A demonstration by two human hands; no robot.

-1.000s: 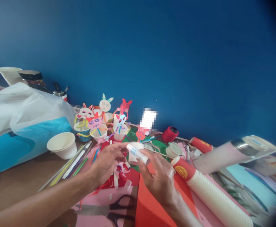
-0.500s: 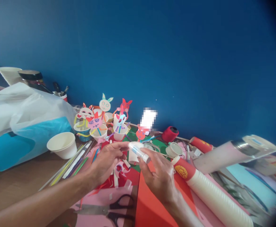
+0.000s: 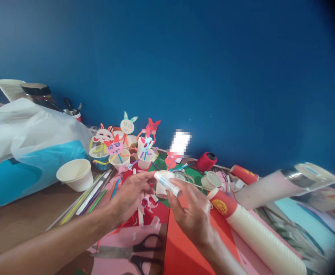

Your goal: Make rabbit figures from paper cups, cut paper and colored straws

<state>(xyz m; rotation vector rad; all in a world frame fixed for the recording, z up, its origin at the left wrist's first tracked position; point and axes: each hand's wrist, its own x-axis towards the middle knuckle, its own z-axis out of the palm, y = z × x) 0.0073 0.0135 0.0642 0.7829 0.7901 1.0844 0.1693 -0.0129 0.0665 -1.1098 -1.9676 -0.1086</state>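
Note:
My right hand [image 3: 191, 214] is closed on a small white tube [image 3: 169, 183], slanted in front of a white paper cup [image 3: 162, 190]. At the tube's upper left end are the fingertips of my left hand [image 3: 134, 193]; its thumb and lower fingers are curled, and what they hold, if anything, is too small to make out. A red paper figure [image 3: 170, 161] stands just behind the cup. Beneath the hands lie red paper pieces and orange-red paper [image 3: 184, 244]. Black-handled scissors [image 3: 127, 253] rest on pink paper near the front.
Several paper-faced figures [image 3: 127, 126] stand in cups at the back. An open white cup [image 3: 75, 175] and coloured sticks [image 3: 94, 196] are on the left. A long stack of cups [image 3: 264, 236] lies on the right. Behind is a blue wall [image 3: 213, 76].
The view has shifted very slightly. Both hands and the white tube keep nearly the same pose.

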